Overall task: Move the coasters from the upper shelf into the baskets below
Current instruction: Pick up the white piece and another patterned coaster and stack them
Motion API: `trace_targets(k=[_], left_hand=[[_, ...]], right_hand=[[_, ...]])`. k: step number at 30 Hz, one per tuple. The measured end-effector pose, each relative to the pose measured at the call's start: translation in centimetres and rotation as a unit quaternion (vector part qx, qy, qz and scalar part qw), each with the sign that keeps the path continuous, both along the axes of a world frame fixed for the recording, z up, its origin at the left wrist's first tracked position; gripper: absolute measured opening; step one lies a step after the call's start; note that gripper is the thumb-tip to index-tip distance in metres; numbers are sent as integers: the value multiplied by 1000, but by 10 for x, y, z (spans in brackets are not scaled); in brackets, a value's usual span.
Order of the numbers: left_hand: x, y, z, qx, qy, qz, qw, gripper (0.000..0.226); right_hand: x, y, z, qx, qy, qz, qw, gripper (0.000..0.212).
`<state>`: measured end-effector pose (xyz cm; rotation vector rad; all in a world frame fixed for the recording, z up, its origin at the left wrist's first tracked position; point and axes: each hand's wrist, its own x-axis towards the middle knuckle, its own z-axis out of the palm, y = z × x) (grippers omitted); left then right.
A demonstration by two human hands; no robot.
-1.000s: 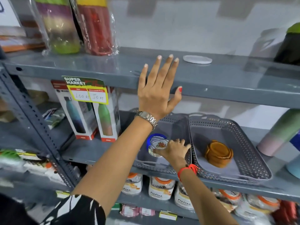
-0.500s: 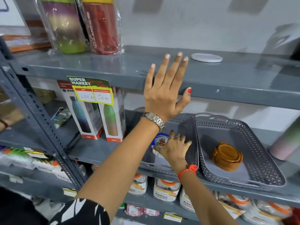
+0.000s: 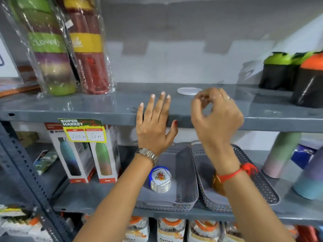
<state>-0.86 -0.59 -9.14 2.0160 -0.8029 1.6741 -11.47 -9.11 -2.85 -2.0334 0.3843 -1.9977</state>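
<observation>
A flat white round coaster (image 3: 187, 91) lies on the grey upper shelf (image 3: 104, 107). My right hand (image 3: 215, 116) is raised in front of that shelf, just right of and below the coaster, fingers curled and apart, holding nothing. My left hand (image 3: 154, 126) rests flat and open against the shelf's front edge. Below, the left grey basket (image 3: 181, 198) holds a stack of white floral coasters in a blue holder (image 3: 160, 179). The right grey basket (image 3: 262, 186) holds a brown wooden coaster set (image 3: 217, 185), mostly hidden behind my right wrist.
Wrapped bottles (image 3: 70, 44) stand at the upper shelf's left, dark shakers (image 3: 293, 74) at its right. Boxed bottles (image 3: 87, 159) sit left of the baskets, pastel bottles (image 3: 279, 154) to the right. A price tag (image 3: 83, 131) hangs on the shelf edge.
My right hand has let go of the floral coaster stack in the left basket and risen to the upper shelf near the white coaster. The view tilted upward.
</observation>
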Motion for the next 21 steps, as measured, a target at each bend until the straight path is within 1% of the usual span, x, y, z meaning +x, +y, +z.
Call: trace_targets(k=[2,4,5,7,9,11,14,17,19,21], left_hand=[[0,0,1,1,4,-5,1000,53],[-1,1,2,5,7,0,1000,54],[-1,1,1,8,10,4,1000,55],[-2,1,1,11,15,7,1000,56],[-2,2,2,10,16,8,1000,56],[-2,2,3,11,15,8,1000,56],[-3,3,3,17,22,3,1000,57],[-3,3,3,18,32,-7,999,58],[-3,3,4,17,33,-8,999,58],[-2,3,5,15,34,-7,999,58]], right_hand=[[16,-17,27,44,128,-16,991,21],[39,-40,48,86,269,-20,959,31],[50,-52,57,103,337,-22,936,39],[70,-68,67,117,475,-36,872,56],[87,-79,72,122,568,-38,813,69],[100,-87,75,125,602,-22,788,76],[111,-96,75,145,618,1,773,90],[116,-103,69,160,614,-7,773,99],[120,-107,65,170,603,-2,780,98],[122,-109,62,180,586,10,790,92]])
